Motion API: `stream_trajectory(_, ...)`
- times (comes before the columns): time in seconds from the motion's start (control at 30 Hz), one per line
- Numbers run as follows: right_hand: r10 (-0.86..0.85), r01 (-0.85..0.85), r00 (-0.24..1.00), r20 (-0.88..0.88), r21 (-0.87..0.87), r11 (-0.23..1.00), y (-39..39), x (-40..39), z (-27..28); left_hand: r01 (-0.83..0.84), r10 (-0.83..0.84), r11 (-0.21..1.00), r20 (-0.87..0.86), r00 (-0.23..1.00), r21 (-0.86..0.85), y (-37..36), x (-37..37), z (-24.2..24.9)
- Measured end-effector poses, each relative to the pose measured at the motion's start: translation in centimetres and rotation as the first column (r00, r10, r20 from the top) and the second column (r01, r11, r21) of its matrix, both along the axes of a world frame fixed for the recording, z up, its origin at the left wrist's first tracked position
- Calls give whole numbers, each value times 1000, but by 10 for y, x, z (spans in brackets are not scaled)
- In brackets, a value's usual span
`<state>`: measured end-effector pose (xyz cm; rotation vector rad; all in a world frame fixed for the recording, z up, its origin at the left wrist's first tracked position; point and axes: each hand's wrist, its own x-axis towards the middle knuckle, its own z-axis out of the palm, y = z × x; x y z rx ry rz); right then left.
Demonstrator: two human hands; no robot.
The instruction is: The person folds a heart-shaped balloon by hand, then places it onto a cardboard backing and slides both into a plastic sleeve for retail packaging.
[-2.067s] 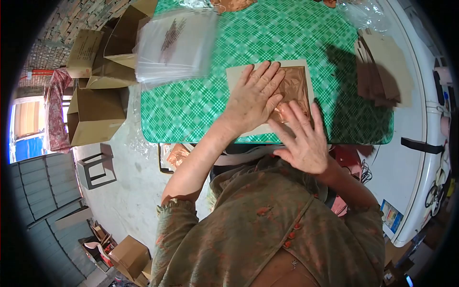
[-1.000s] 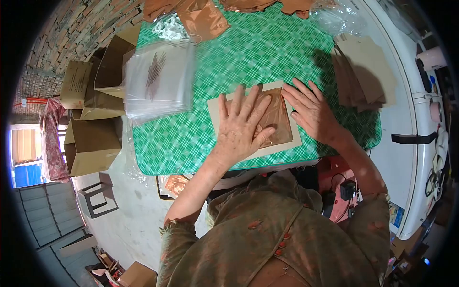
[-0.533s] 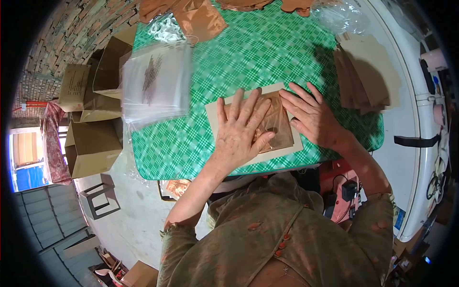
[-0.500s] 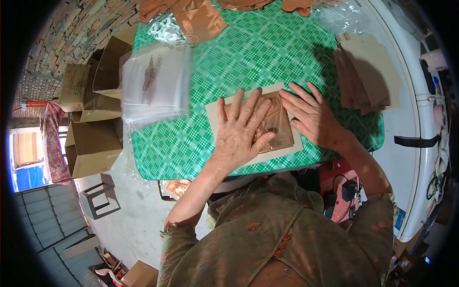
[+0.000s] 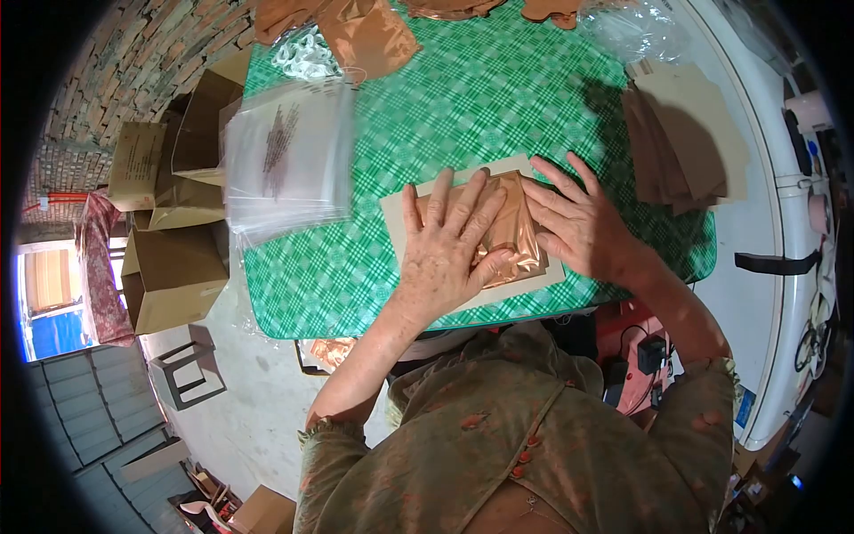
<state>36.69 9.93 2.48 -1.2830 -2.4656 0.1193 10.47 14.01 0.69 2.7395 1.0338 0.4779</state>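
Note:
A beige card [image 5: 388, 214] lies on the green checked tablecloth, with a shiny copper-coloured folded sheet [image 5: 516, 227] on top of it. My left hand [image 5: 449, 236] rests flat over the left part of the sheet, fingers spread. At the sheet's right edge is my right hand [image 5: 583, 222], its fingers stretched out and apart, with the index finger and thumb touching the border. Much of the sheet's left side is hidden under my left hand.
A stack of clear plastic bags [image 5: 289, 156] lies on the left. Beige cards [image 5: 689, 133] are piled at the right. Copper-coloured pieces [image 5: 369, 40], white ties [image 5: 307, 53] and clear plastic wrap [image 5: 636, 31] sit at the far side. Open cardboard boxes [image 5: 178, 271] stand left of the table.
The copper-coloured sheet catches more light and its right edge looks creased and shifted. My right hand has turned slightly, its thumb drawn in; my left hand stays nearly in place.

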Motion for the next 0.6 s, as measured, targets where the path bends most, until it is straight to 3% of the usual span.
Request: stream_trajectory(0.6,41,-39,999,31,-48,998,5,0,-3,2,-3,1000,-18,1000,-14,0,1,-1)
